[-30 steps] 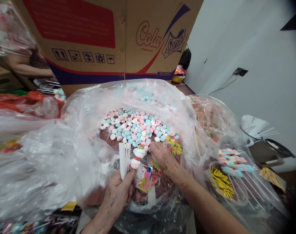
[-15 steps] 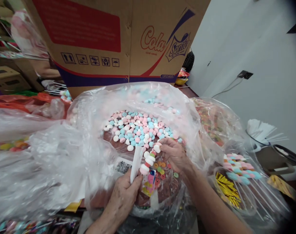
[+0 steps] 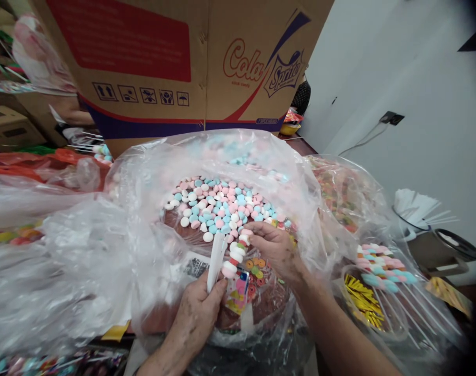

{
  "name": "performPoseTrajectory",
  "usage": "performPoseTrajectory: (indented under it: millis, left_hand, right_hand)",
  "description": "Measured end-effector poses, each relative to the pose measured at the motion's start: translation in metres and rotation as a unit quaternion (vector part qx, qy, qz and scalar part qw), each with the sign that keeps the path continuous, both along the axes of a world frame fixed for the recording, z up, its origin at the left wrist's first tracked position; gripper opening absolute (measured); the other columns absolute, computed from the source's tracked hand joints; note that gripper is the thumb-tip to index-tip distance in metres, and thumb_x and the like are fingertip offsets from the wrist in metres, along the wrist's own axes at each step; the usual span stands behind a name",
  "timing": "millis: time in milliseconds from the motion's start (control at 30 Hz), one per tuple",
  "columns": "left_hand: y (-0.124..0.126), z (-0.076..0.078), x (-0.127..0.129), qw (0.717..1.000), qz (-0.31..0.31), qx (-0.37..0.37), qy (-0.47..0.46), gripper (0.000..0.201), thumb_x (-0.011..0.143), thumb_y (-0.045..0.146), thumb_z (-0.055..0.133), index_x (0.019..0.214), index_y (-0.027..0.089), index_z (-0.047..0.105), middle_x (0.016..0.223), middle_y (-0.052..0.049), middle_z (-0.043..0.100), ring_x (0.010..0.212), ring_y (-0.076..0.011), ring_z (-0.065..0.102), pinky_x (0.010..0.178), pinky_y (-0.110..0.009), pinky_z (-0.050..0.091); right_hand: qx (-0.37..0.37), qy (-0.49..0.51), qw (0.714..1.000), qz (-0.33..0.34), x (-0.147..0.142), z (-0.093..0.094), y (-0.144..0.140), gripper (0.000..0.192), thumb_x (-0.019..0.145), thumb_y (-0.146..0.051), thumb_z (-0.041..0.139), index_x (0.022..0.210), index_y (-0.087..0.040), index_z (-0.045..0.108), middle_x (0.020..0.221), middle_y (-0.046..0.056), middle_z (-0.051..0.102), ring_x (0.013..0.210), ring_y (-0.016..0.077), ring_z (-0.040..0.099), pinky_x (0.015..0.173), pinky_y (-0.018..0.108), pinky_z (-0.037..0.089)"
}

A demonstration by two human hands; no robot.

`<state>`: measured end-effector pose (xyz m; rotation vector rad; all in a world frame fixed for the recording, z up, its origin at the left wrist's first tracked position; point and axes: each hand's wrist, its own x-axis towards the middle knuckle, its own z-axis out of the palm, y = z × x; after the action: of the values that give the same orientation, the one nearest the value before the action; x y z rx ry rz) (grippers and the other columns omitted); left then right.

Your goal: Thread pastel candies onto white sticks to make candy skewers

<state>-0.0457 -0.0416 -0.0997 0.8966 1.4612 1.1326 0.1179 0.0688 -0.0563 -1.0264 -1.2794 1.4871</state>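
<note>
My left hand (image 3: 201,305) is closed round a bundle of white sticks (image 3: 217,261) and a skewer of candy (image 3: 236,254), threaded with white and pink marshmallows and red and green pieces between them. At the skewer's upper end, my right hand (image 3: 275,248) pinches a pale marshmallow (image 3: 246,233) between thumb and fingers. Just beyond both hands, many pink, blue and white marshmallows (image 3: 218,206) lie loose in the mouth of a large clear plastic bag (image 3: 144,183). Ring-shaped gummies (image 3: 257,271) lie below the right hand, under clear plastic.
A big cardboard box (image 3: 144,68) stands behind the bag. To the right are finished marshmallow skewers (image 3: 384,266), a tub of gold twist ties (image 3: 363,300), white sticks in a container (image 3: 418,209) and a tape roll (image 3: 457,245). Plastic bags (image 3: 73,250) spread on the left.
My right hand has moved slightly left and brought the marshmallow from beside the skewer onto its upper end. The left hand keeps its hold; the whole view has shifted slightly.
</note>
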Motion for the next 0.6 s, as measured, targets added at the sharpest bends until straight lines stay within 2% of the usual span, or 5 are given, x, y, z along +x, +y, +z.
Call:
performPoseTrajectory:
  millis: [133, 267, 400, 467, 600]
  left_hand:
    - [-0.001, -0.001, 0.0, 1.0, 0.002, 0.001, -0.003, 0.03, 0.076, 0.05, 0.067, 0.073, 0.02, 0.068, 0.038, 0.005, 0.046, 0.04, -0.017, 0.047, 0.038, -0.023, 0.031]
    - [0.001, -0.002, -0.003, 1.0, -0.007, 0.012, 0.015, 0.03, 0.076, 0.05, 0.067, 0.073, 0.019, 0.067, 0.042, 0.004, 0.05, 0.042, -0.0167, 0.048, 0.038, -0.023, 0.032]
    - [0.001, -0.005, -0.001, 1.0, -0.009, 0.008, 0.008, 0.029, 0.077, 0.049, 0.066, 0.075, 0.02, 0.067, 0.038, 0.006, 0.043, 0.038, -0.0153, 0.043, 0.036, -0.023, 0.028]
    - [0.0, -0.006, -0.001, 1.0, -0.004, 0.004, 0.003, 0.029, 0.078, 0.049, 0.066, 0.074, 0.02, 0.067, 0.037, 0.007, 0.042, 0.037, -0.0149, 0.041, 0.036, -0.023, 0.027]
    - [-0.001, -0.003, -0.001, 1.0, -0.004, -0.008, -0.003, 0.031, 0.076, 0.05, 0.067, 0.07, 0.02, 0.066, 0.037, 0.006, 0.044, 0.038, -0.0157, 0.044, 0.037, -0.023, 0.028]
  right_hand:
    - [0.045, -0.049, 0.998, -0.011, 0.002, -0.009, 0.001, 0.022, 0.075, -0.03, 0.075, 0.095, -0.023, 0.079, 0.088, -0.001, 0.075, 0.079, 0.0159, 0.066, 0.073, 0.028, 0.051]
    - [-0.01, 0.012, 0.999, -0.048, -0.002, -0.007, 0.001, 0.025, 0.067, -0.03, 0.081, 0.091, -0.022, 0.079, 0.081, -0.001, 0.075, 0.072, 0.0152, 0.065, 0.066, 0.027, 0.051]
    - [-0.078, 0.086, 0.991, -0.069, -0.007, 0.003, 0.001, 0.029, 0.058, -0.03, 0.086, 0.084, -0.02, 0.079, 0.073, 0.0, 0.074, 0.063, 0.0145, 0.063, 0.059, 0.027, 0.051]
    - [-0.086, 0.092, 0.989, -0.078, -0.008, 0.004, 0.001, 0.029, 0.056, -0.03, 0.086, 0.082, -0.02, 0.079, 0.073, 0.0, 0.074, 0.064, 0.0146, 0.064, 0.061, 0.027, 0.052]
    - [-0.054, 0.047, 0.995, -0.076, -0.007, -0.001, 0.0, 0.029, 0.06, -0.032, 0.085, 0.086, -0.02, 0.08, 0.076, 0.001, 0.075, 0.068, 0.0161, 0.065, 0.065, 0.029, 0.053]
